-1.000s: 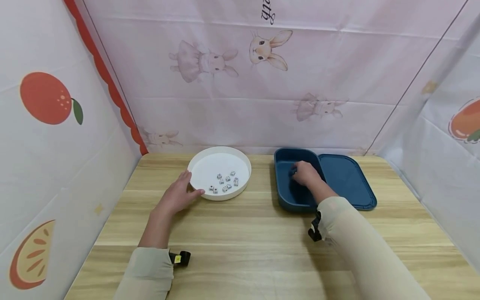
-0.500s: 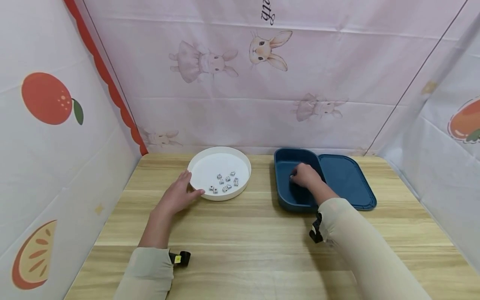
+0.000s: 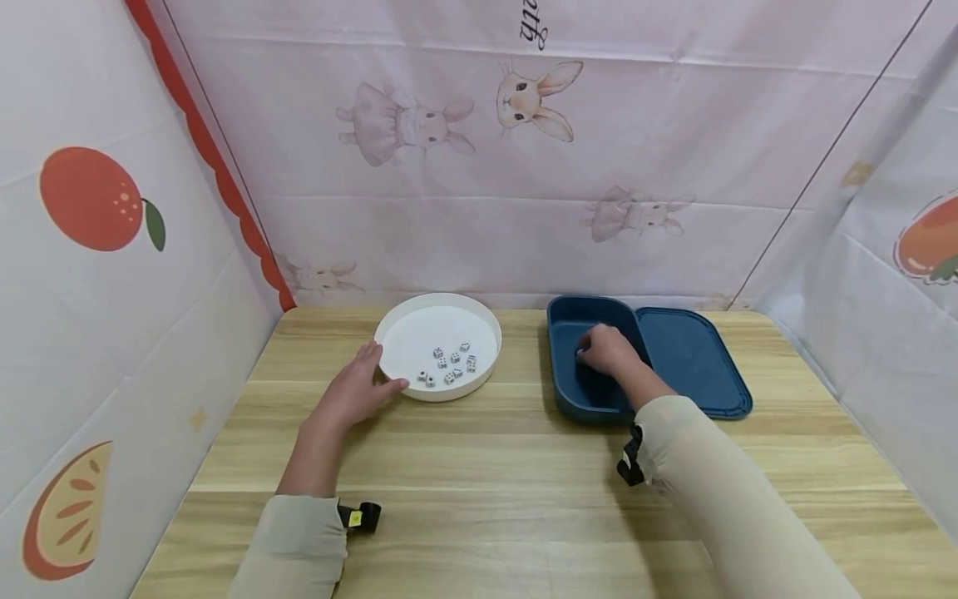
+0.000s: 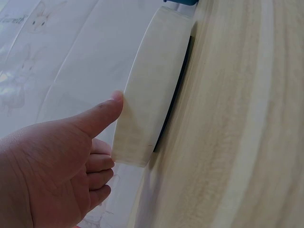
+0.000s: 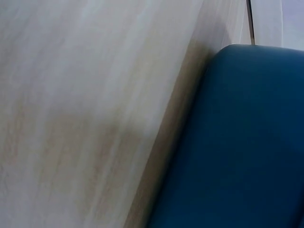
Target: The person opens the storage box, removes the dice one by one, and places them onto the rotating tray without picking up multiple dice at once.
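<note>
A round white tray (image 3: 407, 333) with a raised rim holds several white dice (image 3: 455, 357) with dark pips, gathered toward its front right. My left hand (image 3: 358, 388) rests on the tray's left side, thumb at the front rim; in the left wrist view the thumb (image 4: 102, 115) and fingertips touch the rim, fairly straight. Inside the deep blue box (image 3: 563, 387) is my right hand (image 3: 612, 351), its fingers bent together low over the floor. A tiny light thing, seemingly a die, shows at its fingertips, mostly hidden. The right wrist view shows only the box's outer wall (image 5: 237, 142).
A flat blue lid (image 3: 692, 362) lies against the box's right side. Wooden tabletop (image 3: 479, 474) stretches in front of the tray and box. Printed cloth walls (image 3: 464, 249) stand behind and at both sides.
My right hand has shifted slightly within the box and its fingers have closed together; a small white thing appeared at the fingertips half a second ago. My left hand and the tray stayed still.
</note>
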`<state>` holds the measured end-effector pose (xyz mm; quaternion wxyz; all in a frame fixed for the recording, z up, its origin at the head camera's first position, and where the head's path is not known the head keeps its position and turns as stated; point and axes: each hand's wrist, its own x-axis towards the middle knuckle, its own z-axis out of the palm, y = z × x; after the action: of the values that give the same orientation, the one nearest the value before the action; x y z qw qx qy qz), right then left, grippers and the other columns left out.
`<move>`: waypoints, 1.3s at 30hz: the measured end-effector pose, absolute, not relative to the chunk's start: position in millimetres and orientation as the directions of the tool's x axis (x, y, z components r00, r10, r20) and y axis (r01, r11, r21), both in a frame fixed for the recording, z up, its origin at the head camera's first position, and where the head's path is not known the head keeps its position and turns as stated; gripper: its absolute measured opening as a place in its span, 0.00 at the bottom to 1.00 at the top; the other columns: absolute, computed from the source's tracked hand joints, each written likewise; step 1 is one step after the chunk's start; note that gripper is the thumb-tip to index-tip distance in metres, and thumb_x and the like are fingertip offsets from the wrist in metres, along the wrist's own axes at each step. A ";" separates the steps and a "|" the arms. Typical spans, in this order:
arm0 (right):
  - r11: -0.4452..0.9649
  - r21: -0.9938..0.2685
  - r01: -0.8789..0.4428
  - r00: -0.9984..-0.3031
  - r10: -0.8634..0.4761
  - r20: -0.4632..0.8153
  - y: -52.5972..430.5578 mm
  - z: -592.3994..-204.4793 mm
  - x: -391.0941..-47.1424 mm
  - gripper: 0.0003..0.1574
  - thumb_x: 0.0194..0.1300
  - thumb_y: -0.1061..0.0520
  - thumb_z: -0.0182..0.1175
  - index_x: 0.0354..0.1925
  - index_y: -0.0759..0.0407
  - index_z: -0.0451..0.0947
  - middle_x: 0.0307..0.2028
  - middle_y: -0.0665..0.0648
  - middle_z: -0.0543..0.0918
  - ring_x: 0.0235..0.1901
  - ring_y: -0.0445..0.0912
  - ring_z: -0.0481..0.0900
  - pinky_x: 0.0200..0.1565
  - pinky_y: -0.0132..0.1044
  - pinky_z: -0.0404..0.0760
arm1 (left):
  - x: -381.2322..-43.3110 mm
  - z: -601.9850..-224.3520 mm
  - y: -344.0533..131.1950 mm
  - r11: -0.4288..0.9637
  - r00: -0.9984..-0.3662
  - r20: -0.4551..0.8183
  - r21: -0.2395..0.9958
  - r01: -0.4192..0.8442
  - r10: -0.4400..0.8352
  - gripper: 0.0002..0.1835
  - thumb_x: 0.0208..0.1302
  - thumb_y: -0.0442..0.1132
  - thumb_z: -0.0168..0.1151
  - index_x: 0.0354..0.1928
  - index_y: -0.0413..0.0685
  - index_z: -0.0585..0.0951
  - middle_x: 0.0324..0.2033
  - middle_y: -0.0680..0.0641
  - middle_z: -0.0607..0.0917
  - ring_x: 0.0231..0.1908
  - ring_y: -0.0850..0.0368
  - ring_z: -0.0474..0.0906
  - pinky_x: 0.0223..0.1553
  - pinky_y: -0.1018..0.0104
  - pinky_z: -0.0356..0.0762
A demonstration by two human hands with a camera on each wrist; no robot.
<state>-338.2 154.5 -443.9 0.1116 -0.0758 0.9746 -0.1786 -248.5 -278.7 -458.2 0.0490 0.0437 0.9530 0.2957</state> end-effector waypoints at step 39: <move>0.728 -0.658 -0.190 -0.978 -0.083 0.190 94.6 -423.2 -323.8 0.15 0.65 0.52 0.66 0.49 0.54 0.86 0.42 0.56 0.89 0.44 0.48 0.85 0.44 0.44 0.85 | -248.9 -456.3 -279.4 0.815 -0.990 -0.077 0.578 0.050 0.115 0.51 0.64 0.60 0.62 0.77 0.39 0.50 0.78 0.39 0.46 0.77 0.41 0.40 0.75 0.42 0.45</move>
<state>-323.8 94.6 -423.2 -0.0740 -0.0736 0.9267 -0.3611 -248.9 -279.4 -456.3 0.0544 0.0433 0.9510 0.3012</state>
